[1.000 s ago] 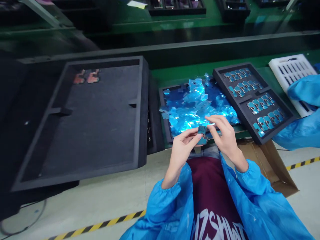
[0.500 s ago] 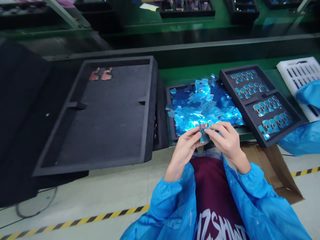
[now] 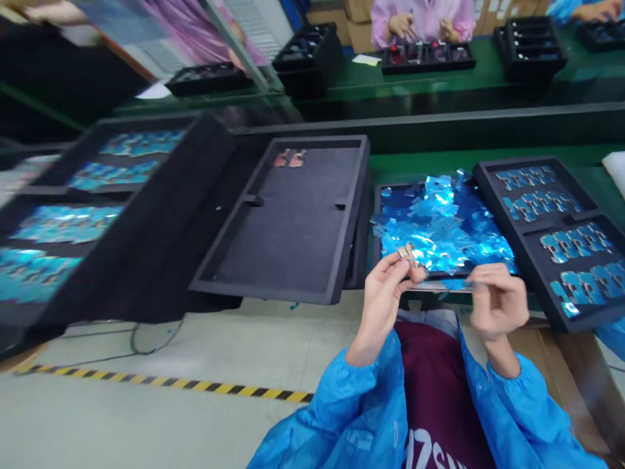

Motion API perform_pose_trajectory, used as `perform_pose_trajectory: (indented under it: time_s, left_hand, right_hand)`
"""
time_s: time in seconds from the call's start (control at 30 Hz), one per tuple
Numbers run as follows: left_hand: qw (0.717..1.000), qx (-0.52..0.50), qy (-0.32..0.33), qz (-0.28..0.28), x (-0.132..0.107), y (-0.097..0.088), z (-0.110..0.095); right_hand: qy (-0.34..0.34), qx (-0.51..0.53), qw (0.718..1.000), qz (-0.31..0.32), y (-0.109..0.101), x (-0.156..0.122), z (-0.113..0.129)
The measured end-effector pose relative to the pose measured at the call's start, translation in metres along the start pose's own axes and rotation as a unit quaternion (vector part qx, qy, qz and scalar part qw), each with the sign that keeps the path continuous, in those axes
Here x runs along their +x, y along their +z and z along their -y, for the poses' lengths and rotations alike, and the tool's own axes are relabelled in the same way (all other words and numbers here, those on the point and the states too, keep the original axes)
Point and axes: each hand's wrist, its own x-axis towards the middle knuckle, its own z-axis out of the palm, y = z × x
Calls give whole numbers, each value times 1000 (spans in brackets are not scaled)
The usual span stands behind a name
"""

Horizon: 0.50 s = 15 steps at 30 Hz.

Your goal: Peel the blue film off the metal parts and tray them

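Between the thumb and fingers of my left hand (image 3: 383, 293) is a small circuit board (image 3: 415, 267), its face reddish where bare. My right hand (image 3: 500, 303) pinches a strip of blue film (image 3: 446, 284) that stretches toward the board; whether it still sticks there I cannot tell. Just beyond both hands, a shallow tray (image 3: 378, 244) holds a heap of blue film scraps (image 3: 424, 221). To the right, a black foam tray (image 3: 536, 273) carries rows of film-covered boards (image 3: 566, 244). On the left, another foam tray (image 3: 288, 241) has two reddish boards (image 3: 297, 158) in its far corner.
More film-covered boards (image 3: 68, 223) lie in a large black tray at far left. Across the green bench, a person in a pink sleeve (image 3: 463, 13) works over a divided black tray (image 3: 427, 65). A cardboard box (image 3: 547, 365) sits below right; cables (image 3: 137, 345) trail on the floor.
My right hand has moved away to the right, drawing out blue film, and the board's reddish face now shows. The view has swung left and up.
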Motion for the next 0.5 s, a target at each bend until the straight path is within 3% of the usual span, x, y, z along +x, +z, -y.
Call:
perform_pose_trajectory:
  time_s: [0.07, 0.17, 0.23, 0.3, 0.37, 0.43, 0.5]
  left_hand:
    - [995, 85, 58, -1, -22, -1, -21]
    - [965, 224, 137, 11, -39, -14, -72]
    - [942, 281, 185, 4, -22, -29, -114]
    - [927, 305, 216, -17, 22, -47, -154]
    - [927, 311, 204, -38, 83, -62, -187]
    - [915, 352, 177, -88, 147, -71, -207]
    - [872, 436, 159, -157, 197, -73, -216]
  right_hand:
    - [83, -57, 995, -15, 12, 11, -18]
    - [117, -177, 963, 166, 34, 32, -55]
    - [77, -249, 933, 247, 49, 43, -76]
    - [38, -300, 918, 257, 58, 49, -89]
    - [13, -311, 919, 241, 61, 50, -92]
    - [1, -299, 929, 220, 57, 47, -88]
    - [1, -282, 938, 200, 47, 43, -81]
